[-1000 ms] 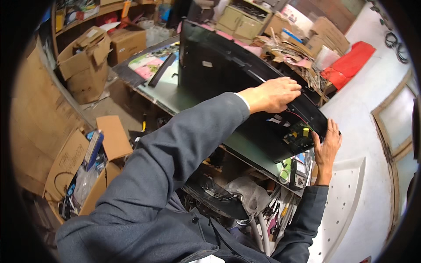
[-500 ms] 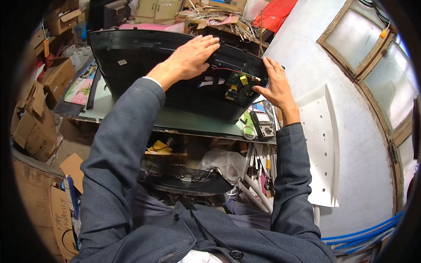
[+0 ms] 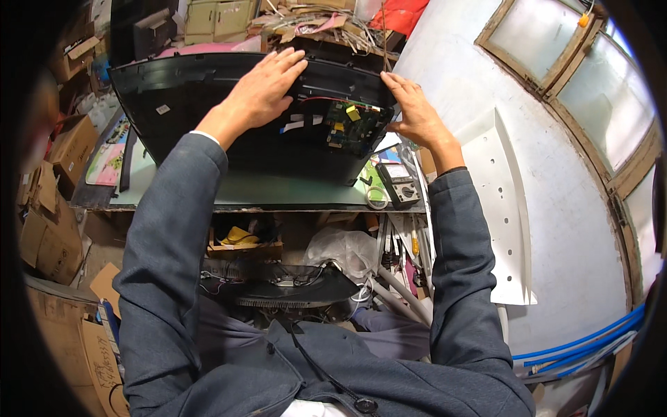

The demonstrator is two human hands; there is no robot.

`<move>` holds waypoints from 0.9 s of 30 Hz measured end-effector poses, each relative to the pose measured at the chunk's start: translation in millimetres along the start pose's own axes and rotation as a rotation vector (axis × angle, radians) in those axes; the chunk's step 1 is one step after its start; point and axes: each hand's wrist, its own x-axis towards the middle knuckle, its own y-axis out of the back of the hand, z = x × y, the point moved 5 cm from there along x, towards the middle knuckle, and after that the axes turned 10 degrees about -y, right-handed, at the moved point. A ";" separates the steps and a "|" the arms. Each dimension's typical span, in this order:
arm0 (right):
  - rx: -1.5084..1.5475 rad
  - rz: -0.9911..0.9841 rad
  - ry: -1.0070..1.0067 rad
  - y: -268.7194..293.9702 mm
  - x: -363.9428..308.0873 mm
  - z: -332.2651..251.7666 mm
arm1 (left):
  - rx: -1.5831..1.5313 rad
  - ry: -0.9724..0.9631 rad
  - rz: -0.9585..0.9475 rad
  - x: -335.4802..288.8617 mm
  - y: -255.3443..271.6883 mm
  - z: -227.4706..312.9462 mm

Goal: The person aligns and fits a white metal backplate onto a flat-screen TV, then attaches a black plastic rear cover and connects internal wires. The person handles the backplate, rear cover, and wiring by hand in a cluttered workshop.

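A large black television shell (image 3: 215, 132) stands tilted on its long edge upon a workbench, its inner side facing me. A green circuit board (image 3: 351, 128) with yellow parts sits inside at its right end, and white ribbon cables (image 3: 303, 123) lie beside the board. My left hand (image 3: 258, 92) rests over the middle of the upper rim, fingers stretched out flat and thumb apart. At the upper right corner, my right hand (image 3: 417, 115) grips the shell, fingers over the rim and thumb at the side. An analog multimeter (image 3: 398, 183) and a tape roll (image 3: 377, 197) lie by the lower right corner.
The workbench (image 3: 243, 193) has a pale green top. Below it are another black shell (image 3: 292, 286), a plastic bag (image 3: 344, 251) and pipes (image 3: 399, 295). Cardboard boxes (image 3: 52, 222) stack up on the left. A white perforated panel (image 3: 497, 215) leans against the right wall.
The view has swung right, so the scene sits further left. My right thumb has drawn back from the circuit board to the shell's side edge. My left hand stays on the upper rim.
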 end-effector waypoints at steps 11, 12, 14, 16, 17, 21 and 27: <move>0.030 0.024 -0.035 -2.0 -2.3 -3.9 | 0.053 0.044 0.033 1.6 -0.5 4.8; 0.025 0.033 -0.049 -2.3 -3.5 -4.6 | 0.059 0.050 0.055 2.0 -0.8 6.5; 0.015 0.098 -0.028 -4.0 -3.4 -7.3 | 0.079 0.065 0.097 2.5 1.4 8.3; 0.027 0.144 -0.016 -4.1 -3.2 -8.9 | 0.088 0.061 0.143 3.2 2.9 10.8; 0.044 0.157 -0.014 -3.8 -2.9 -9.3 | 0.093 0.059 0.166 3.5 3.6 11.5; 0.047 0.199 0.001 -6.5 -2.8 -5.0 | 0.126 0.072 0.199 4.3 -0.9 13.5; 0.051 0.207 -0.020 -7.3 -5.2 -8.8 | 0.131 0.083 0.203 4.4 -0.7 14.0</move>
